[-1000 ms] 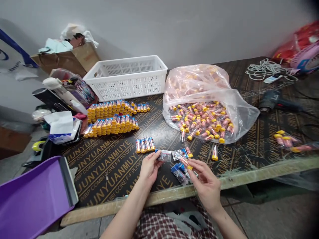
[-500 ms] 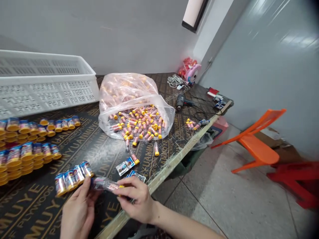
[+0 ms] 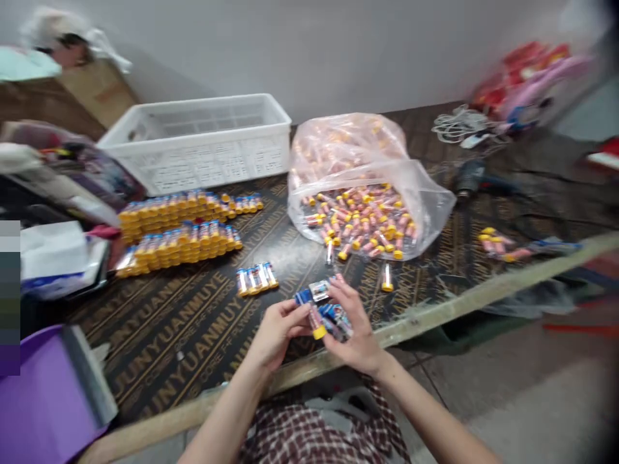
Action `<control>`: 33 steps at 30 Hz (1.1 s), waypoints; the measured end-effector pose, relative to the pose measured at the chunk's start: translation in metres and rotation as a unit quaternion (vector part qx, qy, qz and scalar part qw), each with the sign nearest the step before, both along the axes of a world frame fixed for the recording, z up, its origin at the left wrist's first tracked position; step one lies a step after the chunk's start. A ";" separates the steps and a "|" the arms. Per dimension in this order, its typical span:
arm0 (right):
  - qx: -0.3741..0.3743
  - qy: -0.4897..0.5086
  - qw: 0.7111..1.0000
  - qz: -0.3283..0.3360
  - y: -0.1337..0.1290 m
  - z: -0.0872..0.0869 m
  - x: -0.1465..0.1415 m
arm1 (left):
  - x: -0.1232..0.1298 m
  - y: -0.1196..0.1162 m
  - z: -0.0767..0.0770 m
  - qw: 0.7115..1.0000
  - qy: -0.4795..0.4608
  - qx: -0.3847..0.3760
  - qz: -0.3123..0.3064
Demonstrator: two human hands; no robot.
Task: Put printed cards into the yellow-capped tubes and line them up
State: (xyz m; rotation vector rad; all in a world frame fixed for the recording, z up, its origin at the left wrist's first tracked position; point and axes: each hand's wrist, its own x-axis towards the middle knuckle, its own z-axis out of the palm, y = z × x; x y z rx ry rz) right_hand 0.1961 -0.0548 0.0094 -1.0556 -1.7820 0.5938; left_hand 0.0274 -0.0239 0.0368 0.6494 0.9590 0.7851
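Left hand (image 3: 280,332) is closed on one yellow-capped tube (image 3: 317,323), its far end in a blue printed sleeve, cap tilted toward the table edge. Right hand (image 3: 355,328) is just beside it, fingers spread and curved; whether its thumb touches the cap, cannot tell. Half a second ago both hands gripped this tube, the right at the cap end; the right has since opened. View has swung back leftward.

Under and beside the right hand: loose blue sleeves (image 3: 336,317), overlapping, not countable. One flat blue-and-white sleeve (image 3: 319,291) lies beyond them.

Left of the hands: one row of sleeved tubes (image 3: 258,278), four, same count as before. Behind it, two stacks of sleeved tubes (image 3: 188,243), too many and too blurred to count.

Ahead: one clear plastic bag (image 3: 348,142), spilling dozens of unsleeved tubes. One lone tube (image 3: 387,277) lies nearer the edge.

Farther out: one white basket (image 3: 213,154), one heat gun (image 3: 470,180), one coiled white cable (image 3: 459,124), one purple dustpan (image 3: 43,393).
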 end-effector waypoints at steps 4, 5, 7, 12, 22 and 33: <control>-0.046 -0.004 0.995 0.084 0.004 0.002 0.002 | 0.001 -0.005 0.000 1.000 0.003 -0.002 -0.013; -0.055 -0.002 0.993 0.106 0.003 0.003 0.002 | 0.001 -0.007 0.000 1.000 0.001 -0.003 -0.019; -0.075 0.007 0.988 0.136 0.002 0.003 0.000 | 0.002 -0.011 0.000 1.000 -0.003 -0.008 -0.026; -0.112 0.043 0.984 0.133 0.000 0.000 -0.004 | 0.003 -0.016 -0.003 1.000 0.000 -0.018 -0.018; -0.117 0.078 0.980 0.144 0.001 0.001 -0.009 | 0.001 -0.018 0.000 1.000 -0.003 -0.021 -0.013; -0.119 0.083 0.979 0.143 0.001 0.003 -0.013 | 0.000 -0.020 -0.002 1.000 -0.005 -0.020 -0.011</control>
